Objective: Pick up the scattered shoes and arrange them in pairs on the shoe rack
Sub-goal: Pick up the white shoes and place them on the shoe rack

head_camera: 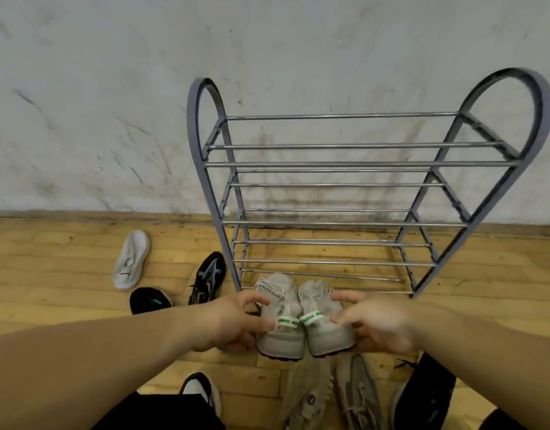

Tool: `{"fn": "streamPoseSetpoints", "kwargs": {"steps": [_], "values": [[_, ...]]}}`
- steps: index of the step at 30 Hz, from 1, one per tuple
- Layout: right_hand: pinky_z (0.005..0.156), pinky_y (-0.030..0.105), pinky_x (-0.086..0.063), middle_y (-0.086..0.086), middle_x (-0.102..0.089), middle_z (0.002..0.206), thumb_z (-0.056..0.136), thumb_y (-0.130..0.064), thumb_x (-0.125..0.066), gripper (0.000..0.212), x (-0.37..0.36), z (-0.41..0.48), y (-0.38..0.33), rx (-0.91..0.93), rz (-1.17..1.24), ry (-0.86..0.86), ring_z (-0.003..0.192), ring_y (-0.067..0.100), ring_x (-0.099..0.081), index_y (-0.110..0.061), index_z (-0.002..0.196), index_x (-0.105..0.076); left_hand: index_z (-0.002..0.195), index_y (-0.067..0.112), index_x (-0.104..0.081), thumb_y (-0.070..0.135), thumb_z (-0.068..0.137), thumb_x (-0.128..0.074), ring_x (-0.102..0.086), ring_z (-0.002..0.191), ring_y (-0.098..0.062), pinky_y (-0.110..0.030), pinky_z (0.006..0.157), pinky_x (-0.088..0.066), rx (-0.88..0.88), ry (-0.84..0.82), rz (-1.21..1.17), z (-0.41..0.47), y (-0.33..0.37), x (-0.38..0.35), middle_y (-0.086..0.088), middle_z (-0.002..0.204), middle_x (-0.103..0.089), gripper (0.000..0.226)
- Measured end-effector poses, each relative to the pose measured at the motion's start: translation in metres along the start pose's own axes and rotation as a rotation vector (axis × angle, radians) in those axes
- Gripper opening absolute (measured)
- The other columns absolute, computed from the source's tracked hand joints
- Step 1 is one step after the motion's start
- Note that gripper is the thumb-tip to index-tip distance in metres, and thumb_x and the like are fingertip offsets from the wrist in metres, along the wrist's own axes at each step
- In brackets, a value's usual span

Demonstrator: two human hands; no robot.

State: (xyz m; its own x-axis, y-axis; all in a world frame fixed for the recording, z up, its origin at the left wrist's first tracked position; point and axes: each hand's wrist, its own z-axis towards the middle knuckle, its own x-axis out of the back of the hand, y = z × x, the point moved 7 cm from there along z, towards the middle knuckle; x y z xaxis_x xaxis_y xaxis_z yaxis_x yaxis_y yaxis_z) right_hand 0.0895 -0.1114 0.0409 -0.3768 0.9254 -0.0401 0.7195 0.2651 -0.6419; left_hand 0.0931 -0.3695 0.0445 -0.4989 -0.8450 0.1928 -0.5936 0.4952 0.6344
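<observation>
Shoes together: left hand wraps left grey shoe, right hand wraps right grey shoe, fingers curled tight on sides. Both held just before shoe rack, low. Me: keep heels even, toes forward, slide onto bars side by side, soles flat.

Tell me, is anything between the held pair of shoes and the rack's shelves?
Nothing visible blocks the way. The left hand and right hand hold the grey pair side by side just in front of the rack. Its shelves are bare, and the other shoes lie on the floor to the left and below.
</observation>
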Motion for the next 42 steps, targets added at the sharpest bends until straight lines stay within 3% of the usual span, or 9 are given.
{"fn": "streamPoseSetpoints", "kwargs": {"steps": [6,10,16,20,25,29,36,39,42], "values": [[0.071,0.038,-0.061,0.009,-0.066,0.131,0.09,-0.002,-0.074,0.077,-0.006,0.065,0.01,-0.006,0.071,0.052,0.109,0.032,-0.069,-0.038,0.15,-0.044,0.145,0.032,-0.04,0.019,0.093,-0.074,-0.063,0.056,-0.013,-0.025,0.05,-0.046,-0.054,-0.061,0.107,0.048,-0.001,0.027,-0.001,0.077,-0.073,0.063],[0.085,0.05,-0.062,0.006,-0.063,0.13,0.09,0.003,-0.072,0.08,-0.012,0.125,0.021,0.047,0.091,0.084,0.111,0.033,-0.067,-0.04,0.15,-0.041,0.148,0.028,-0.036,0.012,0.094,-0.071,-0.063,0.054,-0.006,-0.022,0.052,-0.049,-0.07,-0.053,0.104,0.095,-0.023,0.045,-0.002,0.086,-0.073,0.066],[0.095,0.05,-0.059,-0.004,-0.052,0.146,0.086,-0.005,-0.08,0.09,-0.012,0.22,0.014,0.2,-0.017,0.098,0.122,0.019,-0.062,-0.045,0.154,-0.036,0.145,0.042,-0.037,0.024,0.091,-0.077,-0.067,0.113,-0.019,-0.033,0.084,-0.061,-0.13,0.076,0.142,0.176,-0.054,0.083,-0.001,0.135,-0.061,0.069],[0.102,0.048,-0.055,-0.012,-0.053,0.145,0.08,-0.024,-0.086,0.082,0.004,0.271,0.004,0.275,-0.16,0.192,0.13,0.013,-0.054,-0.048,0.147,-0.044,0.146,0.043,-0.037,0.017,0.094,-0.073,-0.06,0.126,-0.021,-0.028,0.087,-0.058,-0.214,0.203,0.076,0.22,-0.061,0.092,-0.002,0.152,-0.048,0.069],[0.105,0.044,-0.053,-0.03,-0.054,0.137,0.082,-0.018,-0.084,0.087,0.017,0.314,-0.005,0.321,-0.157,0.185,0.132,0.009,-0.053,-0.053,0.148,-0.04,0.146,0.043,-0.039,0.028,0.095,-0.071,-0.063,0.116,-0.018,-0.039,0.096,-0.057,-0.24,0.338,0.093,0.25,-0.064,0.094,0.005,0.14,-0.056,0.062],[0.105,0.045,-0.053,-0.014,-0.05,0.149,0.077,-0.034,-0.084,0.083,0.025,0.328,-0.007,0.327,-0.133,0.198,0.134,0.016,-0.052,-0.077,0.131,-0.037,0.149,0.056,-0.026,0.035,0.098,-0.065,-0.067,0.1,-0.024,-0.049,0.081,-0.062,-0.192,0.381,0.186,0.262,-0.056,0.094,0.006,0.123,-0.059,0.069],[0.118,0.044,-0.036,-0.012,-0.033,0.163,0.095,-0.049,-0.062,0.082,0.028,0.332,-0.011,0.25,-0.188,0.25,0.144,0.023,-0.041,-0.055,0.157,-0.008,0.154,0.044,-0.022,0.056,0.094,-0.061,-0.056,0.123,-0.024,-0.037,0.092,-0.054,-0.197,0.384,0.389,0.272,-0.04,0.08,0.002,0.151,-0.039,0.073],[0.116,0.038,-0.036,-0.011,-0.032,0.162,0.088,-0.054,-0.071,0.097,0.025,0.32,-0.017,0.302,-0.319,0.323,0.146,0.021,-0.037,-0.046,0.161,-0.009,0.153,0.036,-0.024,0.046,0.094,-0.065,-0.038,0.14,-0.026,-0.041,0.111,-0.037,-0.253,0.402,0.598,0.263,-0.039,0.072,0.002,0.154,-0.031,0.073],[0.103,0.027,-0.041,-0.007,-0.035,0.161,0.084,-0.042,-0.081,0.103,0.021,0.312,-0.015,0.364,-0.392,0.322,0.139,0.015,-0.041,-0.037,0.162,-0.014,0.146,0.04,-0.026,0.042,0.091,-0.067,-0.04,0.135,-0.027,-0.043,0.106,-0.043,-0.245,0.434,0.562,0.259,-0.05,0.072,0.002,0.144,-0.036,0.069]]}}
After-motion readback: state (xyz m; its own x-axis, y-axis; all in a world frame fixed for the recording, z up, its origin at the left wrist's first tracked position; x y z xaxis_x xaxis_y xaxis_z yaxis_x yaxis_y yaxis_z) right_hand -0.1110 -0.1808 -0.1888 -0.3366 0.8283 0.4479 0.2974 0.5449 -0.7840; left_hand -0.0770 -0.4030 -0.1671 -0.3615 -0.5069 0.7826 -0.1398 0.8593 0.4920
